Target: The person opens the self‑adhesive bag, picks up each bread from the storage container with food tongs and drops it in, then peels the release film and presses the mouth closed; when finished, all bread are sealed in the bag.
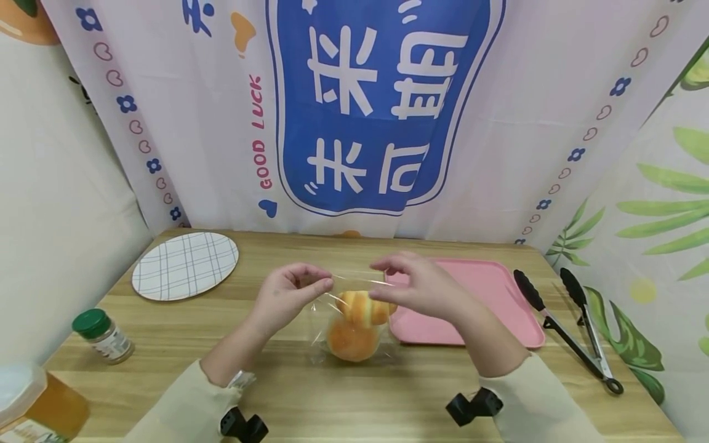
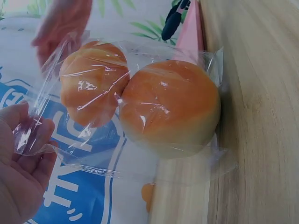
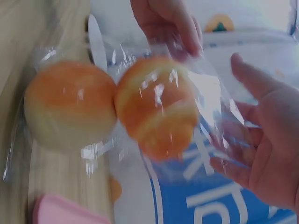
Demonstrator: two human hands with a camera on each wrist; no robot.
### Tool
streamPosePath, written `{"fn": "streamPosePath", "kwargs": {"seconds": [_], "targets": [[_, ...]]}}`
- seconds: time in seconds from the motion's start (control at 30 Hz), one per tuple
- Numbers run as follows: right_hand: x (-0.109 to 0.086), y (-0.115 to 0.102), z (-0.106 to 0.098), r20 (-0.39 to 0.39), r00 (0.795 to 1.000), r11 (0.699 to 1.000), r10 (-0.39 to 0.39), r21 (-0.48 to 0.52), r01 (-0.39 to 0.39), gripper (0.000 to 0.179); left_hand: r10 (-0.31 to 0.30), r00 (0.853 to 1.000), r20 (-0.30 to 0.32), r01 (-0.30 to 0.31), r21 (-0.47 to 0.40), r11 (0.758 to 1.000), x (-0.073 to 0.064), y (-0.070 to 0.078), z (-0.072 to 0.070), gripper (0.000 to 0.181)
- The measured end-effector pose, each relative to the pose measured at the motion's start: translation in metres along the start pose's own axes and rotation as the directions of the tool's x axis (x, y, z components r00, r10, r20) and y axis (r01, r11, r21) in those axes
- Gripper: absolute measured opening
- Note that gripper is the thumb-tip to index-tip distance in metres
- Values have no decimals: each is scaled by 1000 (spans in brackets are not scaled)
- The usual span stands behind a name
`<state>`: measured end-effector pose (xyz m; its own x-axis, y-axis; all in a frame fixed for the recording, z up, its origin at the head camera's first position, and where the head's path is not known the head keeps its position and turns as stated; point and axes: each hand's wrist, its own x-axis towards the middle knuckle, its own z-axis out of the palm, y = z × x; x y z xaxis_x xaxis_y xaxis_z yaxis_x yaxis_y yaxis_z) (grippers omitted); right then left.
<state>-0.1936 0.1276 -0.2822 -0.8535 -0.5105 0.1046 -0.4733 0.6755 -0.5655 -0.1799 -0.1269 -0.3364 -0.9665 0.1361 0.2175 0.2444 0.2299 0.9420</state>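
Observation:
A clear plastic bag [image 2: 216,67] stands over the table with two breads inside. Lowest in it is a round bun [image 1: 352,341], golden brown on top and paler underneath. Above that lies a ridged, croissant-like roll [image 3: 159,109]. My left hand [image 1: 290,295] pinches the bag's upper edge between thumb and fingers. On the opposite side, my right hand [image 1: 418,286] is at the bag's mouth, thumb and fingers spread apart. In the right wrist view, some of the right fingers [image 3: 240,135] show through the film.
Behind the right hand lies a pink tray [image 1: 476,277], with black-tipped tongs [image 1: 576,335] to its right. A checked oval plate [image 1: 185,266] is at the back left. A green-lidded spice jar [image 1: 105,337] and an amber-filled container [image 1: 47,403] stand at the left.

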Motion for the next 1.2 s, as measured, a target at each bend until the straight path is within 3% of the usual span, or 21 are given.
{"fn": "streamPosePath", "kwargs": {"seconds": [0.17, 0.27, 0.37, 0.57, 0.93, 1.2], "targets": [[18, -28, 11, 70, 998, 986, -6, -166, 18, 33, 29, 1000, 4, -29, 9, 1000, -2, 0, -3, 17], [23, -34, 12, 83, 996, 984, 17, -178, -2, 17, 37, 999, 0, -37, 10, 999, -2, 0, -3, 16], [24, -34, 12, 86, 996, 985, 22, -173, -7, 15, 42, 999, 10, -42, 5, 999, -2, -1, -4, 19], [23, -26, 14, 52, 999, 987, 7, -158, 2, 15, 9, 999, 53, -9, -6, 1000, -3, -4, -6, 26], [11, 3, 0, 27, 997, 989, -72, -127, 74, 8, 11, 1000, -1, -11, 37, 999, -4, -8, -10, 14], [2, 24, -3, 5, 1000, 996, -1, -90, 2, 10, 4, 1000, -16, -4, 41, 999, -4, -11, -12, 16]]}}
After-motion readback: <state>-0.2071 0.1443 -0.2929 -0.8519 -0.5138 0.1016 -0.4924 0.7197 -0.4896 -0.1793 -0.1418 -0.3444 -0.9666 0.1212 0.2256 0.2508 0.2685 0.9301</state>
